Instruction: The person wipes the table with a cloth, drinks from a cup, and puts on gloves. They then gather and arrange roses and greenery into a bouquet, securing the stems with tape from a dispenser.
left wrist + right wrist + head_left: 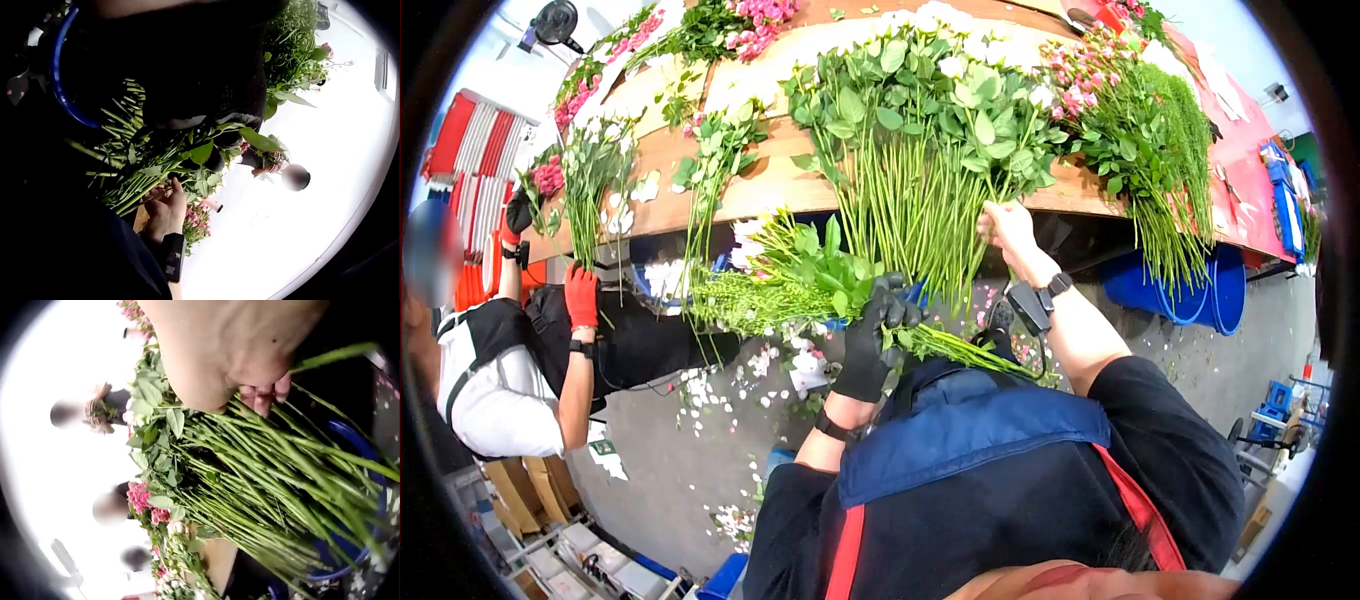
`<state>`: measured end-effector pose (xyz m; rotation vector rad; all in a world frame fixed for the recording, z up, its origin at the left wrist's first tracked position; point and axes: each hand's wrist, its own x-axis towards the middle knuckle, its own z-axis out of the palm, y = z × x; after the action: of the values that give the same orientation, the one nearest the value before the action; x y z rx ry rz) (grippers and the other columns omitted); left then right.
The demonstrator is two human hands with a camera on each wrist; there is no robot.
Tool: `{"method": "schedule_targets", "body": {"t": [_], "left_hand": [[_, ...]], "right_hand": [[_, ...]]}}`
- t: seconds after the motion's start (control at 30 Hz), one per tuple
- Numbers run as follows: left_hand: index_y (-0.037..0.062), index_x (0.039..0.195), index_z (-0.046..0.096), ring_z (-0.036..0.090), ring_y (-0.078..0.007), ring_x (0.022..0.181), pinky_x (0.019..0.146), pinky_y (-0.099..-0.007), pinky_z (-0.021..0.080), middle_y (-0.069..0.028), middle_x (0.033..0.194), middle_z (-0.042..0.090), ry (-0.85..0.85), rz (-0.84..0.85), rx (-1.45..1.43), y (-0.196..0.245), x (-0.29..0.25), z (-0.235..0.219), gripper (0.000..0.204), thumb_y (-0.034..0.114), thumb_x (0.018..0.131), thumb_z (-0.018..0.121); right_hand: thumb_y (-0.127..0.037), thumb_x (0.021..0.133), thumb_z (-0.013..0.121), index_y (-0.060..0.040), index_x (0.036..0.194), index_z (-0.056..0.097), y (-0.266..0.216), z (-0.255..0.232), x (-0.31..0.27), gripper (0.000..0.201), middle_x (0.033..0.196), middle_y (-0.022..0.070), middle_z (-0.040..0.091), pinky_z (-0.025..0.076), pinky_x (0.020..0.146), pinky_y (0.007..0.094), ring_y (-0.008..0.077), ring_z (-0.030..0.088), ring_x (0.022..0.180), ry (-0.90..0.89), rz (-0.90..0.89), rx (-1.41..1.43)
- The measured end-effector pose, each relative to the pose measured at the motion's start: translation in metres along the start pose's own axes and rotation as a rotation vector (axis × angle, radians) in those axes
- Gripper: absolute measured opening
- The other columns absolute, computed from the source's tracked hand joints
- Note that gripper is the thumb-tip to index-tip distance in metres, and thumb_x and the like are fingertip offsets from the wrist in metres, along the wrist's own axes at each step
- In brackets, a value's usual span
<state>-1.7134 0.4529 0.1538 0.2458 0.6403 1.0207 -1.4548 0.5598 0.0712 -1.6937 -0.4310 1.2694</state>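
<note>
My left hand (pixel 870 340), in a black glove, grips a bunch of flowers (pixel 800 265) by its green stems. The bunch lies sideways in front of my body, with white blooms and feathery greenery to the left and cut stem ends to the right. My bare right hand (pixel 1008 235) is at the table edge, its fingers curled at the stems of the white roses (pixel 920 190). In the right wrist view its fingertips (pixel 265 400) are in among the rose stems (pixel 269 462), and one thick stem comes out beneath the hand.
A wooden table (pixel 775 165) carries several flower heaps, including pink roses (pixel 1080 85) on the right. Blue buckets (pixel 1225 290) stand beneath its right side. Another person in red gloves (pixel 582 295) works at the left. Petals (pixel 750 365) litter the floor.
</note>
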Motion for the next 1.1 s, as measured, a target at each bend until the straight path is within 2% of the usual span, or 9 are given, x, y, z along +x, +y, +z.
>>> {"method": "schedule_targets", "body": {"t": [0.07,0.13,0.4,0.57,0.7,0.8,0.87,0.97,1.1], "left_hand": [[0.0016,0.119,0.042,0.048,-0.0154,0.071,0.085,-0.0363,0.045,0.0026,0.069,0.037,-0.048,-0.018,-0.016,0.002,0.003,0.002,0.036,0.030,0.097,0.050],[0.0021,0.119,0.042,0.049,-0.0159,0.070,0.084,-0.0370,0.045,0.0025,0.068,0.037,-0.141,-0.021,-0.012,0.000,0.010,-0.005,0.034,0.027,0.097,0.050],[0.0007,0.122,0.051,0.051,-0.0169,0.070,0.074,-0.0355,0.046,-0.0005,0.069,0.051,-0.125,-0.130,0.043,-0.007,0.036,0.007,0.044,0.038,0.097,0.053],[0.0012,0.124,0.055,0.059,-0.0162,0.081,0.078,-0.0298,0.049,-0.0052,0.107,0.063,0.037,-0.131,0.166,0.005,0.029,0.030,0.041,0.033,0.097,0.056],[0.0028,0.118,0.061,0.064,-0.0165,0.098,0.082,-0.0302,0.053,-0.0076,0.111,0.067,-0.390,-0.146,-0.184,-0.022,0.059,-0.024,0.030,0.017,0.091,0.064],[0.0002,0.125,0.057,0.064,-0.0176,0.097,0.087,-0.0313,0.052,-0.0098,0.116,0.064,-0.090,-0.149,-0.061,-0.022,0.049,-0.028,0.036,0.012,0.091,0.060],[0.0030,0.121,0.055,0.063,-0.0202,0.090,0.085,-0.0359,0.053,-0.0091,0.107,0.064,-0.137,-0.077,-0.004,-0.016,0.042,-0.024,0.030,0.019,0.096,0.053],[0.0044,0.122,0.053,0.060,-0.0243,0.085,0.084,-0.0419,0.052,-0.0095,0.103,0.062,-0.167,-0.096,-0.057,-0.009,0.043,-0.030,0.030,0.020,0.097,0.047],[0.0003,0.138,0.043,0.059,-0.0176,0.107,0.093,-0.0305,0.049,-0.0084,0.124,0.058,-0.271,-0.009,-0.241,-0.005,0.035,-0.048,0.049,0.009,0.091,0.055]], "right_hand": [[-0.017,0.088,0.067,-0.0012,0.096,0.053,-0.003,-0.007,-0.015,0.022,0.073,0.0068,0.062,0.040,0.049,0.0227,0.0092,0.052,0.054,0.110,-0.132,0.016],[-0.020,0.088,0.068,0.0005,0.103,0.055,-0.009,-0.015,-0.030,0.028,0.073,0.0001,0.057,0.038,0.053,0.0217,0.0049,0.047,0.060,0.308,-0.617,-0.298],[-0.005,0.094,0.058,0.0016,0.114,0.052,-0.034,-0.044,-0.103,0.022,0.096,0.0045,0.062,0.045,0.076,0.0206,0.0069,0.056,0.084,0.089,-0.896,-0.246],[-0.008,0.098,0.049,-0.0012,0.111,0.054,-0.015,-0.033,-0.151,0.015,0.077,-0.0008,0.055,0.042,0.059,0.0184,0.0039,0.048,0.065,-0.286,-0.579,-0.221],[-0.008,0.096,0.054,-0.0018,0.099,0.055,0.007,-0.028,-0.155,0.007,0.076,0.0019,0.059,0.046,0.059,0.0200,0.0067,0.055,0.066,-0.552,-0.337,-0.190],[-0.015,0.097,0.053,-0.0017,0.098,0.055,-0.005,-0.022,-0.153,0.014,0.080,0.0049,0.062,0.049,0.062,0.0255,0.0117,0.059,0.069,-0.559,-0.140,-0.133],[-0.017,0.098,0.053,-0.0006,0.101,0.056,-0.012,-0.022,-0.154,0.017,0.086,0.0068,0.064,0.050,0.068,0.0275,0.0149,0.062,0.075,-0.625,-0.048,0.011],[-0.013,0.095,0.055,0.0007,0.114,0.056,-0.021,-0.023,-0.153,0.023,0.098,0.0111,0.066,0.052,0.078,0.0302,0.0177,0.065,0.087,-0.746,0.015,0.127],[-0.008,0.094,0.055,0.0029,0.120,0.054,-0.018,-0.021,-0.151,0.028,0.102,0.0124,0.068,0.052,0.064,0.0245,0.0144,0.066,0.078,-0.648,-0.167,-0.078]]}}
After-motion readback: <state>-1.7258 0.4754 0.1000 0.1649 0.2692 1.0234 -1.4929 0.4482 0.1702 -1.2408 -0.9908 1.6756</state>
